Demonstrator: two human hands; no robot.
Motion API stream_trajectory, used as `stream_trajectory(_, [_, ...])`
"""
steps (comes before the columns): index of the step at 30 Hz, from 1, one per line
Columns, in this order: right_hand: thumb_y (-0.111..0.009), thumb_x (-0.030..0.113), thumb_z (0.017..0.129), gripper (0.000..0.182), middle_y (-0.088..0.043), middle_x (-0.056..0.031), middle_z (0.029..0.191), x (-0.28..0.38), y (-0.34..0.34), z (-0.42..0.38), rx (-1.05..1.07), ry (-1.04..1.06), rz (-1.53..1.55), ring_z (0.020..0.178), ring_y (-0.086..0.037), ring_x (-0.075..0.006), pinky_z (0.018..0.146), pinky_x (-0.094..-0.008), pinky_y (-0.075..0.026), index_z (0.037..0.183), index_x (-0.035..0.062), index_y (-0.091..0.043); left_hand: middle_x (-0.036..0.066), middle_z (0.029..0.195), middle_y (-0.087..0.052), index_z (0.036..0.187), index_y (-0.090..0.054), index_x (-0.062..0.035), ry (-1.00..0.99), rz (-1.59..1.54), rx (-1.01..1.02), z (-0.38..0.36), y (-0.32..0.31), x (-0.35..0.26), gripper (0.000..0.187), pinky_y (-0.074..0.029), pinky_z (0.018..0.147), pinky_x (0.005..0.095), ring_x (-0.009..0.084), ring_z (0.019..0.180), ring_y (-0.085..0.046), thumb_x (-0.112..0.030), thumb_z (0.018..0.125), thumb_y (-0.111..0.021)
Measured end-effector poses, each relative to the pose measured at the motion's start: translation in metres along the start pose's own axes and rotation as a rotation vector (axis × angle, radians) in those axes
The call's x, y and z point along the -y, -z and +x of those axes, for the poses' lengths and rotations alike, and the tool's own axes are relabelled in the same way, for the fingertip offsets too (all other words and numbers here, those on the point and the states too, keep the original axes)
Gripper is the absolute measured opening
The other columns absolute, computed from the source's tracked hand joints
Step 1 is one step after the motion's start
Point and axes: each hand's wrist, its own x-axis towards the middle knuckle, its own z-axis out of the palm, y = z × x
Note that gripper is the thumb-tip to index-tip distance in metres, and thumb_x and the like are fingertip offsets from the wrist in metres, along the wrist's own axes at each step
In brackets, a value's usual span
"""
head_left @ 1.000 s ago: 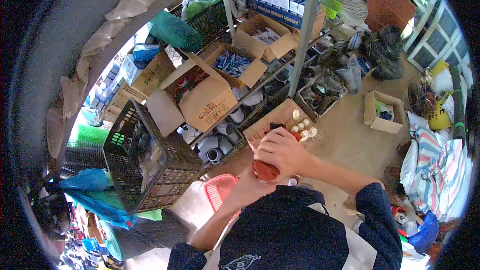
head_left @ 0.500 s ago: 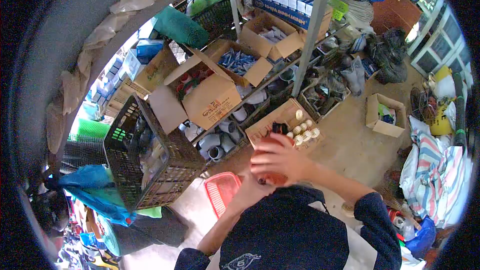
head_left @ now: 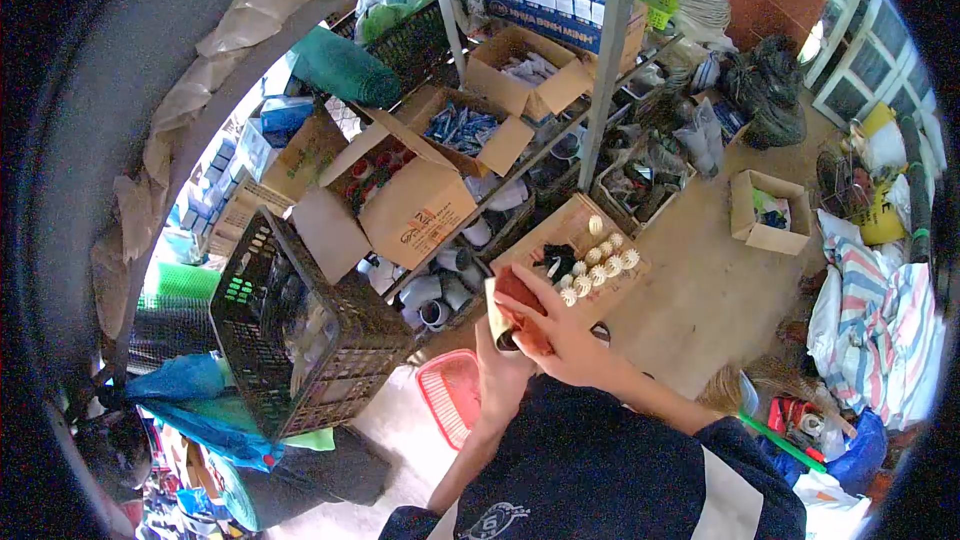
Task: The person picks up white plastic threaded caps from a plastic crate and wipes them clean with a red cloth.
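Observation:
My left hand (head_left: 503, 376) is wrapped round the lower left side of a cream-rimmed object (head_left: 493, 312) with a dark opening at its bottom. Against the same object, my right hand (head_left: 572, 342) presses a reddish-brown piece (head_left: 522, 290), its fingers bent over it. What exactly the two pieces are cannot be made out. Just beyond my hands lies a flat cardboard sheet (head_left: 545, 230) bearing several cream ribbed pieces (head_left: 597, 275) in rows and some black items (head_left: 556, 260).
A red basket (head_left: 450, 395) lies left of my left hand, near a black crate (head_left: 310, 340). Open cartons (head_left: 418, 212) fill the shelf ahead. A small carton (head_left: 770, 212) sits on the floor at right, before striped sacks (head_left: 870, 325). A metal post (head_left: 603, 80) rises ahead.
The view has shifted slightly. My right hand has moved down and right, uncovering more cream ribbed pieces, and the cream rim of the held object now shows between my hands.

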Motion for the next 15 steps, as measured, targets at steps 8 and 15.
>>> stream_trajectory(8, [-0.056,0.007,0.093,0.07,-0.013,-0.0186,0.162,-0.009,0.001,0.016,-0.08,-0.143,0.393,0.147,-0.026,-0.0332,0.119,-0.0406,-0.025,0.155,0.0038,-0.023,0.014,0.12,-0.057,0.135,-0.034,-0.0013,-0.149,0.179,0.172,0.0,0.002,-0.018,0.071,-0.05,0.093,0.0358,0.0228,0.111,-0.058,0.001,0.076,-0.075])
stream_trajectory(15, [-0.058,0.011,0.095,0.069,-0.029,-0.0214,0.157,-0.004,0.0,0.015,-0.312,-0.108,0.509,0.144,-0.034,-0.0306,0.117,-0.0368,-0.029,0.154,0.003,-0.023,0.025,0.11,-0.06,0.128,-0.033,0.0003,-0.07,0.368,0.256,-0.006,-0.003,-0.018,0.071,-0.054,0.081,0.0407,0.03,0.1,-0.065,-0.01,0.075,-0.079])
